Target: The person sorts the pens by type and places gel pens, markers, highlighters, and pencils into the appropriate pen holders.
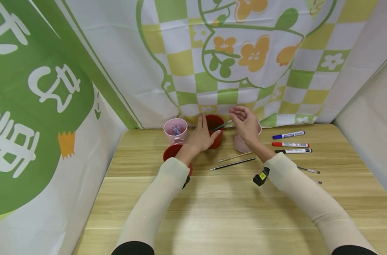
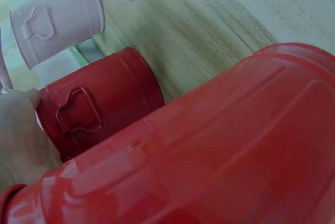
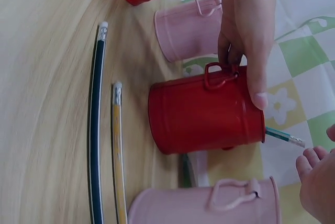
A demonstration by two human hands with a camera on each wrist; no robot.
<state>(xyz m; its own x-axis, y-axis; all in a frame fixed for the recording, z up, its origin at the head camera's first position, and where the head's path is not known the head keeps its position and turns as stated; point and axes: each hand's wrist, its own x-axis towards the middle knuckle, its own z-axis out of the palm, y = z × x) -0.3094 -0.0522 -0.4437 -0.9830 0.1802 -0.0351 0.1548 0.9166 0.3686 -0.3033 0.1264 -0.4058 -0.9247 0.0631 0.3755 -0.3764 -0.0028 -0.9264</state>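
Observation:
My left hand [image 1: 200, 137] grips the rim of the rear red bucket [image 3: 204, 114], its thumb over the rim and its fingers at the side by the wire handle. A green pencil [image 1: 222, 125] leans inside that bucket, its eraser end [image 3: 293, 139] sticking out past the rim. Close to this end is my right hand [image 1: 247, 124], fingers loosely bent and apart from the pencil in the right wrist view. Behind my right wrist stands a pink bucket [image 1: 241, 145], partly hidden. Another red bucket [image 1: 172, 151] is under my left forearm, partly covered.
A pink bucket [image 1: 168, 135] at the back left holds several bluish items. A yellow pencil [image 1: 235, 157] and a black pencil [image 1: 232, 164] lie in front. To the right lie blue [image 1: 288, 135], red [image 1: 290, 144] and black [image 1: 293, 151] markers and a pen [image 1: 309, 170].

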